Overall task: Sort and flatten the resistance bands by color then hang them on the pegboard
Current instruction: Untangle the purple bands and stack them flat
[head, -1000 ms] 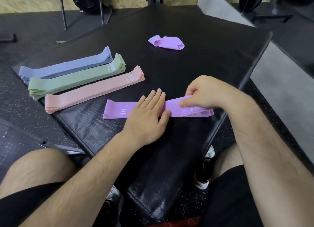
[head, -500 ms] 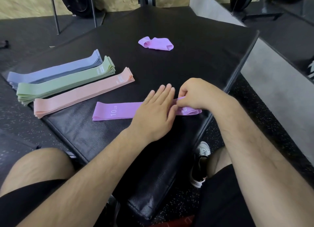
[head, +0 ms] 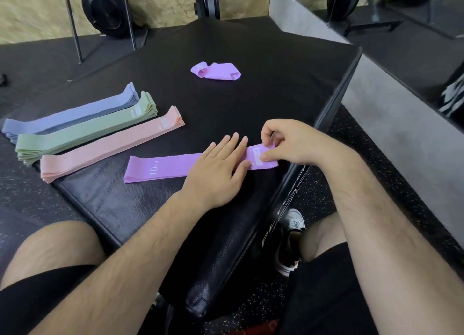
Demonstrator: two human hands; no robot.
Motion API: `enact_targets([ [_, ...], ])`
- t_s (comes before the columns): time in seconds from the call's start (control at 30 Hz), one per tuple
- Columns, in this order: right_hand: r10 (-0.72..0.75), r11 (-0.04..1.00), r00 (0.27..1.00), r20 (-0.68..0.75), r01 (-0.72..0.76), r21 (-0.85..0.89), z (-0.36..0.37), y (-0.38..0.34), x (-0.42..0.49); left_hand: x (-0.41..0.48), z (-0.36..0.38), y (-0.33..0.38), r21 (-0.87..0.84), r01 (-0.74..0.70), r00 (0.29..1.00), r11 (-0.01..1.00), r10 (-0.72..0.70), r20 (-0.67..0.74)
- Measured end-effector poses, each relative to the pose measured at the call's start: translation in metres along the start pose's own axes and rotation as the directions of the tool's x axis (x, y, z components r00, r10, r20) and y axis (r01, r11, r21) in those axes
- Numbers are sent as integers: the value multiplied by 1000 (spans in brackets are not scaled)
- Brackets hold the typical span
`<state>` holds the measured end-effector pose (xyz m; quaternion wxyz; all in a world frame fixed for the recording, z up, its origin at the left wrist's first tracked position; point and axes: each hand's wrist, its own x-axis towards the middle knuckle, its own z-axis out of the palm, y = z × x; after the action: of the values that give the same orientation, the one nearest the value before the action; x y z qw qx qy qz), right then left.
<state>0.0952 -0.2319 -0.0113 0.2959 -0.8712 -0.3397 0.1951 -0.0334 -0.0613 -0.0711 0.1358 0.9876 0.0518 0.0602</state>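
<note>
A flat purple band (head: 160, 167) marked 10 LB lies near the front of the black mat (head: 276, 83). My left hand (head: 216, 176) rests palm-down on its middle, fingers spread. My right hand (head: 288, 141) pinches the band's right end between thumb and fingers. Left of it lie flat stacks: pink bands (head: 108, 146), green bands (head: 82, 131), and blue bands (head: 67, 116). A crumpled purple band (head: 216, 71) sits farther back on the mat.
The mat's right edge drops off beside my right hand, with a shoe (head: 291, 231) on the speckled floor below. A grey ledge (head: 391, 123) runs along the right. Weight plates (head: 105, 10) and rack legs stand at the back wall.
My right hand has lifted its fingers and now pinches the band's right end, which lies folded flat and shorter. My left hand stays pressed on the band.
</note>
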Motion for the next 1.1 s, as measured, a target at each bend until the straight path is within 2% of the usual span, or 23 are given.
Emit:
enact_targets([
  [0.4, -30, 994, 999, -29, 27, -110, 3, 17, -10, 2, -9, 3, 34, -5, 994, 999, 2, 110],
  [0.5, -35, 997, 996, -77, 29, -76, 4, 15, -7, 8, -21, 5, 31, 7, 986, 999, -12, 167],
  [0.67, -92, 996, 972, -214, 91, -15, 14, 14, 17, 34, -33, -4, -20, 41, 993, 999, -39, 114],
  [0.83, -79, 994, 966, -248, 95, 53, 21, 17, 59, 78, -27, -20, -194, 157, 973, 968, -118, 200],
  [0.9, -61, 991, 958, -281, 92, 97, 22, 17, 77, 101, -25, -26, -232, 170, 974, 958, -127, 187],
  [1.0, -72, 992, 940, -334, 103, 74, 25, 19, 105, 137, -15, -38, -242, 172, 981, 955, -145, 127],
  [1.1, -110, 994, 909, -401, 109, -24, 27, 22, 131, 167, -3, -50, -142, 179, 983, 973, -185, -24],
])
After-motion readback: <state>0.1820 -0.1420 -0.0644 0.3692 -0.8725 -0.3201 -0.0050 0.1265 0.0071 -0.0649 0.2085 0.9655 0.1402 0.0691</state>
